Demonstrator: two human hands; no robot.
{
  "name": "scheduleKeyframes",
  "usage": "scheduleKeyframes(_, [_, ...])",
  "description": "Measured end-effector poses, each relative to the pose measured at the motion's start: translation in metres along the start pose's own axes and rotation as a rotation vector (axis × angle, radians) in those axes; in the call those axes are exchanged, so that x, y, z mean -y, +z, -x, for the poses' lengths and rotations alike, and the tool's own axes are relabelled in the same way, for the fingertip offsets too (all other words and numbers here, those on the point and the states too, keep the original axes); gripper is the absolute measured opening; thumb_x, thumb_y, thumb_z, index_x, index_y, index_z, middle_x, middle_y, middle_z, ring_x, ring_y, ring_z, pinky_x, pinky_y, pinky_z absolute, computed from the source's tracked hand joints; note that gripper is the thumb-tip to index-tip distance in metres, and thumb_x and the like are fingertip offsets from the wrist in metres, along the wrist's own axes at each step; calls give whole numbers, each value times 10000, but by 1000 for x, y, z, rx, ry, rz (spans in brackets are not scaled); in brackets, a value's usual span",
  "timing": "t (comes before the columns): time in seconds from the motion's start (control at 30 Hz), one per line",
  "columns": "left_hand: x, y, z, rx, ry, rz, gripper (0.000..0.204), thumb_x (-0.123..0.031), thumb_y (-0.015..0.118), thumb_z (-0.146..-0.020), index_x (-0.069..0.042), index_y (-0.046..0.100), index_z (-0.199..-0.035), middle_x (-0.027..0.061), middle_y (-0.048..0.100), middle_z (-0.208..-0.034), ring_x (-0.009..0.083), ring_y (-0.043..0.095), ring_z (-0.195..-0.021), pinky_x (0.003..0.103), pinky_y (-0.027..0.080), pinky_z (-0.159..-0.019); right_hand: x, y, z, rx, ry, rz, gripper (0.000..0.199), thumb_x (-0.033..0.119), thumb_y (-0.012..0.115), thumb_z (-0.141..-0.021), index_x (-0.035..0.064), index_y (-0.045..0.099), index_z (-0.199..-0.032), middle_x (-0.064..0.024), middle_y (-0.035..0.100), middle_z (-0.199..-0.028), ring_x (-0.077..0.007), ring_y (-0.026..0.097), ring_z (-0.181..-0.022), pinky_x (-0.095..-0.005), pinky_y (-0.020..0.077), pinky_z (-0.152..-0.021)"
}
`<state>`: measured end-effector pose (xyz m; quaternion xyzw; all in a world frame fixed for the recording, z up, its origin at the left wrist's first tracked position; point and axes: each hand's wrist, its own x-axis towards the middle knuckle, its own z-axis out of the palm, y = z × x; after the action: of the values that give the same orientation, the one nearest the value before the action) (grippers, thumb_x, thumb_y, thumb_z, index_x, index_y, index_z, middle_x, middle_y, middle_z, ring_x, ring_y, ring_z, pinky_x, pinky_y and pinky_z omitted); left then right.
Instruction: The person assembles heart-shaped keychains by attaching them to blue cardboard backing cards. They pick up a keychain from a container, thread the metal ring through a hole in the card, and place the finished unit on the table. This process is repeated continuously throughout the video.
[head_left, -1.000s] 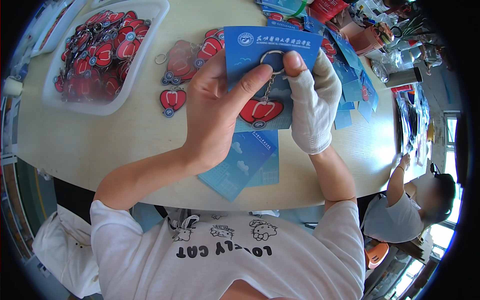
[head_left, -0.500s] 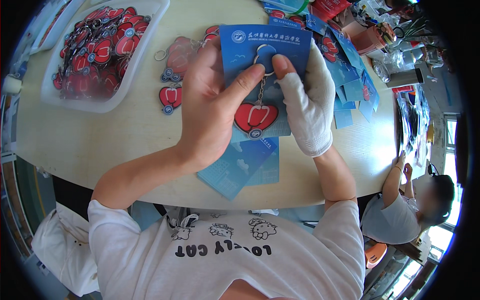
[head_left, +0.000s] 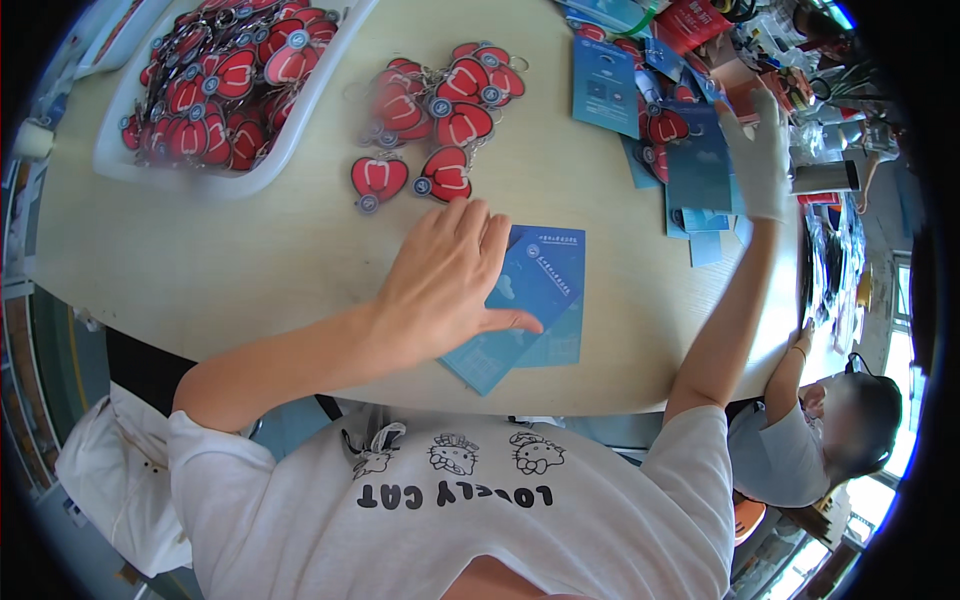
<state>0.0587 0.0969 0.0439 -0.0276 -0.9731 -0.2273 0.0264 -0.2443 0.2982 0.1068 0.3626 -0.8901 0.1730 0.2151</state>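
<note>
My bare left hand [head_left: 440, 285] is over the left side of two overlapping blue cards [head_left: 555, 300] near the table's front edge. Its thumb stretches across the upper card, apart from the bent fingers, and nothing shows in its grip. Just beyond those fingertips lie several red heart-shaped keychains [head_left: 465, 125] with metal rings and small blue round tags. Far to the right, my right hand [head_left: 758, 155], in a white glove with bare fingertips, reaches over a pile of blue cards [head_left: 698, 165]. Its thumb and fingers are spread beside the pile, with keychains [head_left: 665, 127] among the cards.
A white plastic bin [head_left: 275, 170] full of red heart keychains stands at the back left. Past the card pile are a metal cylinder [head_left: 825, 178], small boxes and tools. Another person [head_left: 800, 440] sits at the right, hands near a stack of dark sheets [head_left: 835, 265].
Both hands have let go of the blue card with its heart keychain. My right hand has swung right to the card pile; my left has come down over the loose cards.
</note>
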Motion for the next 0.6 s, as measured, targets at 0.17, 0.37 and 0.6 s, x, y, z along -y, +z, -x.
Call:
scheduleKeyframes(0.17, [2, 15, -2, -117, 15, 91, 645, -333, 826, -633, -13, 496, -1085, 107, 530, -953, 262, 512, -938, 375, 426, -817, 88, 53, -7, 211, -407, -249, 271, 188, 674, -794, 129, 652, -1058, -126, 623, -1043, -310, 582, -1003, -375, 457, -873])
scheduleKeyframes(0.37, [12, 3, -14, 50, -197, 625, 361, -182, 819, -682, -32, 580, -908, 42, 593, -794, 121, 559, -751, 277, 446, -664, 102, 138, -25, 284, -391, -325, 221, 202, 646, -800, 78, 630, -983, -118, 596, -992, -305, 583, -887, -387, 475, -794])
scheduleKeyframes(0.6, [24, -11, -8, -116, -255, 1035, 132, -114, 728, -805, 7, 675, -802, 1, 645, -727, 36, 553, -630, 213, 460, -590, 104, 112, -12, 148, -425, -383, 125, 94, 574, -832, 29, 579, -938, -146, 606, -956, -342, 598, -880, -409, 492, -742])
